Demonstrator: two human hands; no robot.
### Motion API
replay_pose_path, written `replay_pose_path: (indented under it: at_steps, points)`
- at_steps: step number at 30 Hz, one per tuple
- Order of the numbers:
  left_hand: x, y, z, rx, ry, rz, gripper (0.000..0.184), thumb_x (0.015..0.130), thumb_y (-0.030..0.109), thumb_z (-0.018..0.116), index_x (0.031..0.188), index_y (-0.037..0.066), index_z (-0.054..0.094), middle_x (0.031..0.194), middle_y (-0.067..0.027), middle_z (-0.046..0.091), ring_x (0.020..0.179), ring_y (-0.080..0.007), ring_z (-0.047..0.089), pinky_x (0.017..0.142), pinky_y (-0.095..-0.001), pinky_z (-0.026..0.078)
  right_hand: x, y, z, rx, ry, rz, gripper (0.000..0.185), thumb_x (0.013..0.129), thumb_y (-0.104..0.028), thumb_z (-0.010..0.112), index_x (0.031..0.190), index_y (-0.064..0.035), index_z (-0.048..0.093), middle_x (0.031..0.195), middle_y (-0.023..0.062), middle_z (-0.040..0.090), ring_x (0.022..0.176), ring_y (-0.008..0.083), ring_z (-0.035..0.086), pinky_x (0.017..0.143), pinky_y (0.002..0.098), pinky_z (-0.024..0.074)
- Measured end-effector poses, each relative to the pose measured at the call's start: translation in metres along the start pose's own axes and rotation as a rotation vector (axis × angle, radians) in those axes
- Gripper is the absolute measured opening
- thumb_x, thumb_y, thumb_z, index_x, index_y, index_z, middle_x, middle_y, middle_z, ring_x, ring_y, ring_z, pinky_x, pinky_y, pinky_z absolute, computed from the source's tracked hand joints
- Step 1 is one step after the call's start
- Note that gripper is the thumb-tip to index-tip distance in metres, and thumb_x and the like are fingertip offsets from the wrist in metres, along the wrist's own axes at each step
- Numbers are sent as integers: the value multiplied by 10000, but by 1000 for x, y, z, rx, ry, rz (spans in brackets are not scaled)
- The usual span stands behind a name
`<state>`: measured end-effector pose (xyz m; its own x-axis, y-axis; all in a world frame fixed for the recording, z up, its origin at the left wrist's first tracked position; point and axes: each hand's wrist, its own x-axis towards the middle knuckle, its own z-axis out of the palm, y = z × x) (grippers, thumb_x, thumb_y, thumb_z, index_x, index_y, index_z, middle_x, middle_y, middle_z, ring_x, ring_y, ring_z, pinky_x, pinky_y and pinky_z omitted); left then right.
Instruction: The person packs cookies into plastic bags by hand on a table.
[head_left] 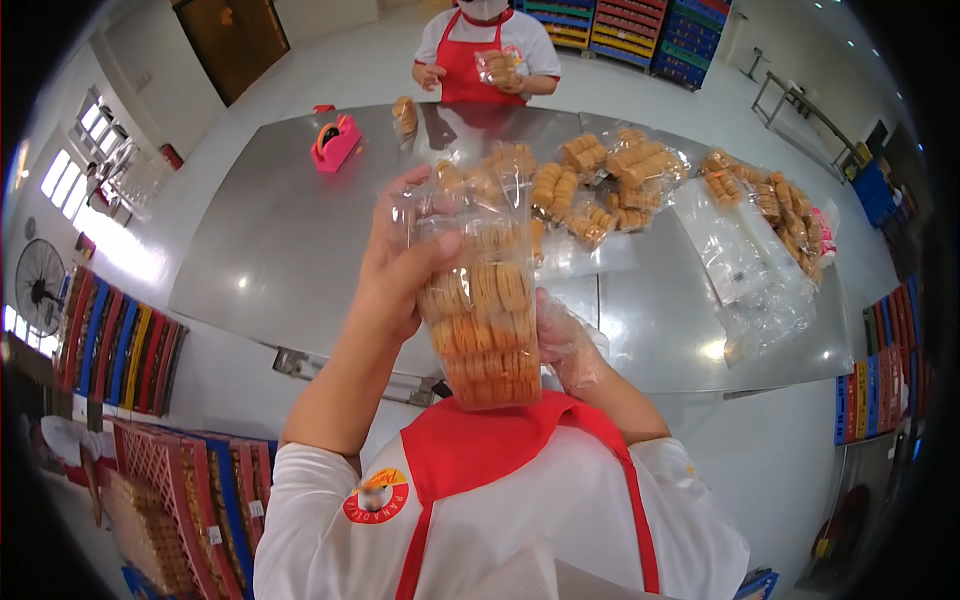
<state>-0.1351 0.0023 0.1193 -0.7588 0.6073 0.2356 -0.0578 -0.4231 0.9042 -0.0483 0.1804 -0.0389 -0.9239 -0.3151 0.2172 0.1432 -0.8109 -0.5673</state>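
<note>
In front of my chest is a tall clear plastic bag of biscuits [487, 335], upright, with golden-brown biscuits stacked in rows inside. My left hand [405, 255] is closed on the bag's upper left part, its thumb across the front. Against the lower right side is my right hand [562, 335], in a clear plastic glove; its fingers are partly hidden behind the bag, and it appears to grip that side. Behind the bag, several packed biscuit bags [610, 180] lie in a group on the steel table [270, 235].
A pink tape dispenser [338, 143] sits at the table's far left, near a single biscuit pack [404, 115]. Clear plastic bags [735, 265] and more biscuits [790, 215] lie to the right. Across the table, a person in a red apron [470, 60] holds a pack. Stacked crates [120, 340] stand left.
</note>
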Motion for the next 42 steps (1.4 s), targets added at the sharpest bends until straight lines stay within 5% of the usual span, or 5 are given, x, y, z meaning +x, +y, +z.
replay_pose_path:
  at_steps: [8, 11, 17, 22, 42]
  points:
    - [29, 25, 14, 12, 250, 63, 178, 908, 67, 586, 1076, 49, 529, 988, -58, 559, 871, -145, 575, 726, -283, 509, 20, -25, 48, -70, 181, -76, 709, 948, -532, 586, 1436, -45, 415, 1367, 118, 552, 1266, 233, 521, 1050, 398, 447]
    - [46, 39, 13, 44, 260, 185, 134, 915, 74, 588, 1035, 49, 533, 963, -53, 555, 820, -141, 564, 679, -286, 504, 7, -32, 52, -409, 629, -401, 342, 943, -328, 665, 1142, -59, 593, 1343, 136, 558, 1233, 249, 532, 997, 405, 463]
    - [74, 78, 27, 108, 263, 439, 93, 932, 73, 572, 1005, 42, 523, 970, -80, 578, 847, -172, 585, 690, -310, 535, -12, -62, 107, -1725, 625, -933, 220, 700, -52, 717, 681, -63, 498, 1236, 149, 567, 1230, 346, 517, 991, 481, 432]
    - [82, 94, 45, 51, 246, 532, 86, 943, 66, 565, 1015, 28, 536, 1003, -142, 646, 928, -229, 649, 806, -336, 574, 4, -79, 130, -2020, 625, -1055, 179, 654, -36, 713, 698, -90, 547, 1235, 138, 527, 1324, 452, 346, 1076, 526, 318]
    - [65, 88, 59, 197, 207, 813, 133, 945, 44, 551, 1070, -1, 543, 1056, -153, 657, 985, -229, 652, 881, -329, 547, -11, -87, 147, -2164, 564, -1016, 223, 638, -17, 735, 750, -70, 550, 1307, 137, 459, 1346, 449, 332, 1083, 547, 328]
